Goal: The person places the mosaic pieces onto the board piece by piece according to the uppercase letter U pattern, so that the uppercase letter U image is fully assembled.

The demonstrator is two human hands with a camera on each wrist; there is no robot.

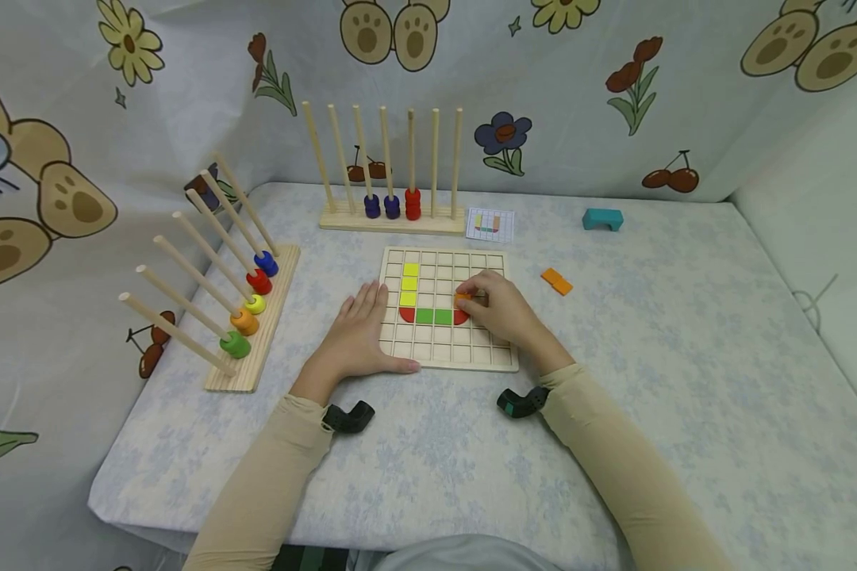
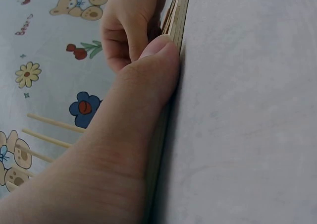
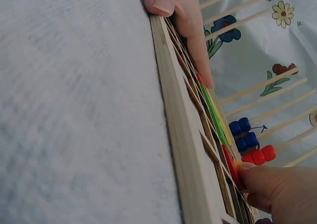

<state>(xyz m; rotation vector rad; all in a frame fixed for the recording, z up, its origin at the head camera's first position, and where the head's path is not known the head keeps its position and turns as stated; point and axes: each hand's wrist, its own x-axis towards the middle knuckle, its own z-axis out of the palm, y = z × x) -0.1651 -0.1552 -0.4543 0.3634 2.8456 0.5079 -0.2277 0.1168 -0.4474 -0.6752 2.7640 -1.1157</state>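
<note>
A wooden grid board (image 1: 443,351) lies in front of me. Along its left edge my left hand (image 1: 360,333) rests flat with straight fingers, the thumb against the near edge. My right hand (image 1: 503,313) pinches an orange square tile (image 1: 462,298) between thumb and fingertips, at the cell just above the right red rounded tile (image 1: 460,317); part of the orange tile is hidden by the fingers. A column of yellow tiles (image 1: 409,284) stands on the left of the grid. Below it come another red rounded tile (image 1: 406,316) and two green tiles (image 1: 434,316) in a row.
Two orange tiles (image 1: 557,281) lie right of the board, with a teal arch block (image 1: 603,220) farther back. A pattern card (image 1: 489,225) lies behind the board. Peg racks with beads stand at the back (image 1: 393,224) and left (image 1: 257,361).
</note>
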